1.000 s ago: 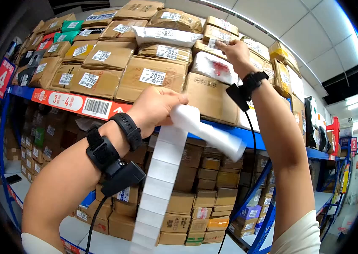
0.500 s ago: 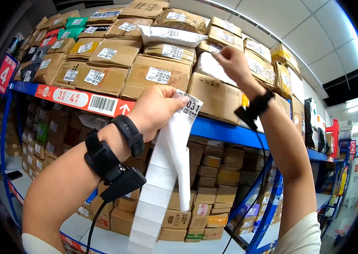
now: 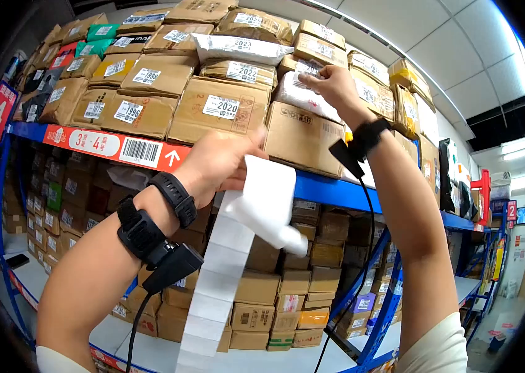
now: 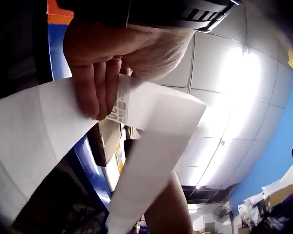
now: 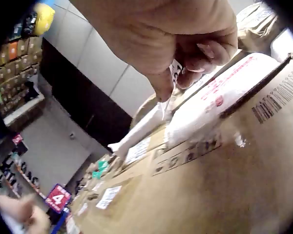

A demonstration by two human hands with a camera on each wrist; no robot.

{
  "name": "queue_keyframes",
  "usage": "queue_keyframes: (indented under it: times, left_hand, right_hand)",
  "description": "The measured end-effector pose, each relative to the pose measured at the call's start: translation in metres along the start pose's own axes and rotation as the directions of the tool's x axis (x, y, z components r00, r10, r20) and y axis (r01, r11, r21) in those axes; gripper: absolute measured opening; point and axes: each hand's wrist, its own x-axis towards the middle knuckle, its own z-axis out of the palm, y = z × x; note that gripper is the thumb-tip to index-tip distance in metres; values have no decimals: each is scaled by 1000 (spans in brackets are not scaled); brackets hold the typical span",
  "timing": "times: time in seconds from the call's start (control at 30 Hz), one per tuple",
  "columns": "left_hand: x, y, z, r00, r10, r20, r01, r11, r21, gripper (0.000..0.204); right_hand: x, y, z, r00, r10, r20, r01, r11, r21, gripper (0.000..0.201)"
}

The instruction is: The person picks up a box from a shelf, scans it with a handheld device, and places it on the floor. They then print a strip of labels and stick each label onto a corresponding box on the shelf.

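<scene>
My left hand (image 3: 216, 165) pinches a long white label strip (image 3: 213, 267) in front of the upper shelf. One length of it hangs down, and a loose, blurred end flares out to the right. In the left wrist view, fingers (image 4: 90, 92) lie against the strip (image 4: 154, 141), beside some printed characters. My right hand (image 3: 340, 90) is over a white plastic parcel (image 3: 296, 96) with red marks, which rests on a large carton (image 3: 300, 140). In the right wrist view, that hand (image 5: 180, 48) pinches a small printed label (image 5: 176, 70) between thumb and curled fingers, just above the parcel (image 5: 219, 100).
Labelled cartons and bags fill the upper shelf, including a carton marked 2020 (image 3: 213, 115) and a white bag marked 2023 (image 3: 244, 48). The blue shelf edge (image 3: 331, 189) runs below them. Smaller boxes (image 3: 253, 317) fill the lower shelf. Black cables hang from both wrist cameras.
My right hand has come down from the small stacked boxes to the white parcel. The strip's loose end has swung about, and the printed label seen at my left hand is turned out of the head view.
</scene>
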Motion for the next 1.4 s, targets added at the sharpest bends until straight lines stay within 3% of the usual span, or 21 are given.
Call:
queue_keyframes:
  times: [0.03,0.17,0.27,0.3,0.33,0.37,0.4,0.43,0.53,0.7,0.77,0.83,0.9,0.97,1.03,1.07,1.1,1.17,1.23,1.33,1.4]
  left_hand:
    - [0,-3,1,994,109,31,-109,994,0,38]
    - [-3,-9,3,991,127,-28,-130,974,-186,24]
    - [-3,-5,-6,978,-35,206,87,965,-249,19]
    - [-4,-5,-5,977,-33,209,86,964,-250,19]
    - [-5,-7,-3,984,-21,179,59,977,-207,18]
    - [-5,-9,-1,988,-8,151,33,986,-163,17]
    - [-1,-15,1,972,159,172,-144,985,-94,15]
    - [-3,-16,5,971,157,179,-142,985,-98,15]
    - [-5,-17,14,916,380,125,-393,915,95,17]
    - [-6,-25,8,897,441,30,-439,880,183,27]
    - [-15,-16,0,991,129,42,-135,967,216,49]
    - [-25,-10,0,982,-187,-6,187,982,15,72]
    - [-26,-21,-6,988,-149,-34,149,989,10,70]
    - [-23,-33,-16,999,32,-22,-27,978,205,36]
    - [-32,-32,-20,985,137,-105,-107,962,252,29]
    - [-37,-26,-20,985,79,-154,-43,974,224,28]
    - [-37,-27,-24,984,75,-162,-36,972,232,28]
    - [-34,-31,-32,999,-50,2,50,991,-128,23]
    - [-39,-31,-31,991,-119,57,130,957,-261,17]
    - [-50,-37,-25,985,-166,37,170,966,-193,16]
    - [-56,-40,-26,989,-147,-33,146,989,-35,16]
  right_hand:
    - [7,5,1,999,21,25,-19,997,-77,56]
    - [3,16,-14,964,252,82,-201,896,-396,69]
    - [-27,33,-14,984,-110,-143,44,913,-405,52]
    - [-42,24,-19,997,-75,37,82,942,-324,44]
    - [-66,8,-18,977,20,212,-25,999,20,41]
    - [-90,-5,-14,931,-35,363,-70,960,272,39]
    - [-117,-21,-17,870,-128,476,-125,877,465,39]
    - [-133,-34,-18,815,-207,542,-134,842,523,38]
    - [-151,-43,-12,878,-255,405,32,876,481,33]
    - [-150,-46,-8,944,-151,295,-2,887,462,24]
    - [-142,-48,-7,951,-116,287,-38,876,481,21]
    - [-117,-34,0,993,-48,109,13,953,302,27]
    - [-93,-6,5,998,3,61,-8,998,67,38]
    - [-92,-1,-5,993,77,89,-70,995,-78,49]
    - [-96,-3,-16,987,138,83,-91,904,-418,51]
    - [-100,8,-17,998,-58,-15,43,868,-495,49]
    - [-103,16,-20,998,-64,21,66,878,-474,47]
    - [-115,27,-14,835,-549,51,528,769,-361,42]
    - [-133,28,2,719,-681,142,671,626,-396,40]
    - [-162,13,1,740,-668,76,628,646,-434,37]
    - [-180,-14,-7,884,-373,282,407,911,-70,32]
